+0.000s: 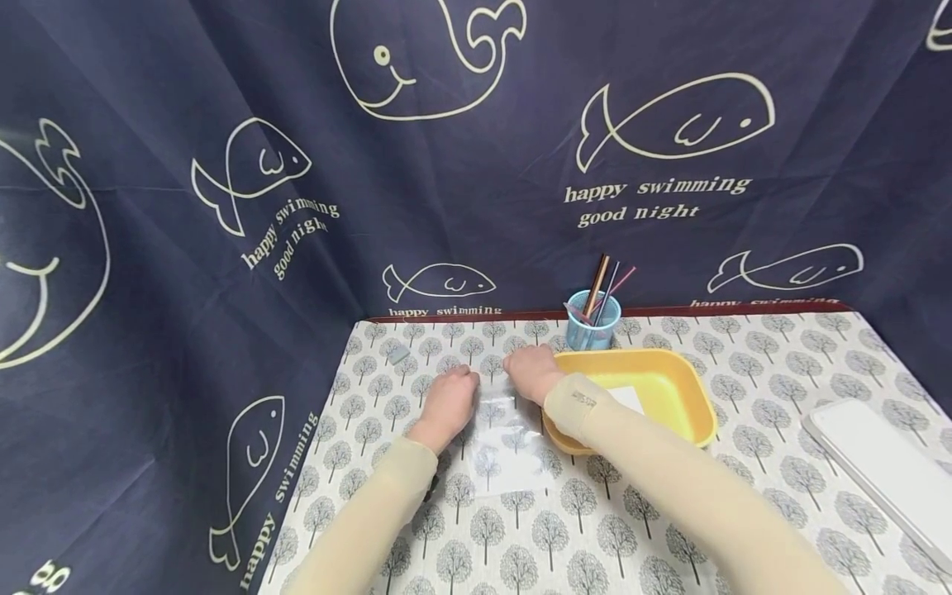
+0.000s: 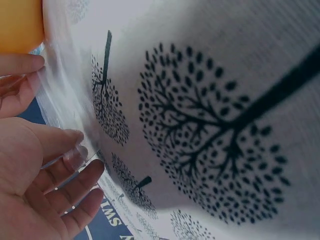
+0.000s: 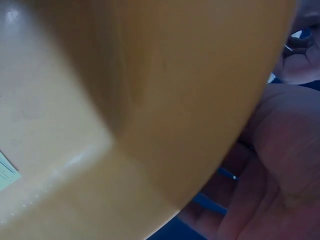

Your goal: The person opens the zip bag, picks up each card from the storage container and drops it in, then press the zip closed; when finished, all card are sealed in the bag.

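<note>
A clear plastic bag lies on the patterned cloth between the two hands. At its far left corner my left hand pinches the plastic between thumb and index finger, the other fingers loosely bent in the left wrist view. My right hand holds the far right part of the bag's edge; its thumb and finger meet on the film in the left wrist view. The yellow tray covers part of the right hand in the right wrist view. Glare makes the bag's outline hard to follow.
Right of the bag stands the yellow tray, with white paper inside, under the right forearm. Behind it is a blue mesh pen cup holding several pencils. A small grey-blue block lies at back left, a white slab at right.
</note>
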A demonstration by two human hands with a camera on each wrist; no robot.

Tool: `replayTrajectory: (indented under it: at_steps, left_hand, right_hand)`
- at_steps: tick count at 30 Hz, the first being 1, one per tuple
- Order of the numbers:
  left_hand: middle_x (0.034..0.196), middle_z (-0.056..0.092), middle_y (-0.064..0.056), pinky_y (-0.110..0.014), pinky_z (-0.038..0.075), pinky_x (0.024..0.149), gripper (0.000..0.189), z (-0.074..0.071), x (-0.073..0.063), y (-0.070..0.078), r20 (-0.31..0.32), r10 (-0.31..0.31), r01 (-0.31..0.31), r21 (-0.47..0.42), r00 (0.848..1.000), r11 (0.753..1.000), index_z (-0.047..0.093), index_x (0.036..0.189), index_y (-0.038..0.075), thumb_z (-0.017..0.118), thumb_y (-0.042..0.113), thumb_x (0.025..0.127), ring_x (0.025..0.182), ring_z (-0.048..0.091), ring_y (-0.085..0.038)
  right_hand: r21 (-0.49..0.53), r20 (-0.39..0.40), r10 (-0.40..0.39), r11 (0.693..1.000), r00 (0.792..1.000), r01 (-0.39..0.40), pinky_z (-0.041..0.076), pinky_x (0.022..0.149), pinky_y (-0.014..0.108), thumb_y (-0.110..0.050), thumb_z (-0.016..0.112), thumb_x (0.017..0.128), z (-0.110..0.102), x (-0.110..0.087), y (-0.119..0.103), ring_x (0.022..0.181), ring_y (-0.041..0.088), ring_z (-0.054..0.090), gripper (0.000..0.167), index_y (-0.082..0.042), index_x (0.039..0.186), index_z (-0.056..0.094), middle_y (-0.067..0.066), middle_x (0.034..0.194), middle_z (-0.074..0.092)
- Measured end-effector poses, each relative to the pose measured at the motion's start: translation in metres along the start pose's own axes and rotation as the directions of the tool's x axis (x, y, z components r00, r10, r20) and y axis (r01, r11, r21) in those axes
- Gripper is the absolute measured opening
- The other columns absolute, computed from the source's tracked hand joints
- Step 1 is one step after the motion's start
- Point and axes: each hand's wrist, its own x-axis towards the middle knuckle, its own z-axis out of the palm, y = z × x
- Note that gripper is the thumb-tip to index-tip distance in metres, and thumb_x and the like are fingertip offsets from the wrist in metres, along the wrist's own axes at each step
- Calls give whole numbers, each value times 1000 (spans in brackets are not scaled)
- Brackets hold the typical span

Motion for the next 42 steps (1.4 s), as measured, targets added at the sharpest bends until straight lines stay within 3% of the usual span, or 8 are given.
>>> replayTrajectory:
  at_steps: [4,7,11,15,21,28,31,42]
  left_hand:
    - [101,71,-7,-44,57,86,6,-7,-3,-2,-5,-8,8,-18,1000,1000,73,99,8,76,11,95,92,69,-26]
    - [97,70,-5,-41,57,82,9,-16,-7,-4,-45,-3,3,-10,999,1000,73,100,8,77,6,92,88,67,-24]
    - [91,66,-2,-38,56,80,16,-31,-12,-8,-115,9,-10,-10,993,1000,70,94,10,78,-1,86,85,65,-22]
    - [92,65,0,-38,55,83,20,-45,-13,-7,-139,13,-18,-36,990,999,69,96,11,79,-2,84,86,64,-21]
    - [96,66,-2,-39,56,83,15,-66,-15,0,-202,70,-75,-18,977,997,69,99,9,75,-1,91,89,65,-22]
    - [94,66,-3,-38,55,75,9,-90,-15,8,-338,146,-152,9,930,988,70,98,9,71,0,95,82,64,-23]
    - [93,66,-3,-36,54,74,10,-98,-13,9,-363,159,-169,4,918,986,71,98,9,71,0,95,80,63,-22]
    - [100,66,-4,-38,52,77,14,-118,-11,14,-420,163,-195,-34,893,980,71,101,7,69,-4,94,90,61,-25]
  right_hand:
    - [21,-83,-43,999,996,45,57,80,50,-3,72,91,-9,-8,5,83,32,67,7,-10,91,71,11,89,71]
    - [49,-191,-74,995,979,85,57,75,49,-1,72,87,-15,-15,9,80,30,67,13,-12,81,71,7,82,71]
    - [102,-356,-121,981,927,167,54,67,46,1,73,79,-23,-22,15,73,27,65,23,-17,68,66,0,71,68]
    - [107,-462,-153,968,874,226,51,60,44,1,74,76,-32,-33,21,66,25,62,30,-20,63,58,-4,64,60]
    - [146,-504,-159,953,849,266,54,64,42,-6,83,83,-44,-50,28,70,23,64,25,-18,71,66,-5,70,64]
    - [177,-550,-162,936,819,303,55,78,45,-10,86,85,-60,-70,32,84,25,69,12,-13,83,75,-1,84,74]
    - [204,-562,-150,928,813,312,56,82,43,-9,85,86,-66,-78,32,86,26,70,10,-11,87,76,0,87,75]
    - [298,-589,-59,911,806,284,57,71,35,-7,75,92,-68,-99,21,76,16,64,6,-12,88,73,-3,84,67]
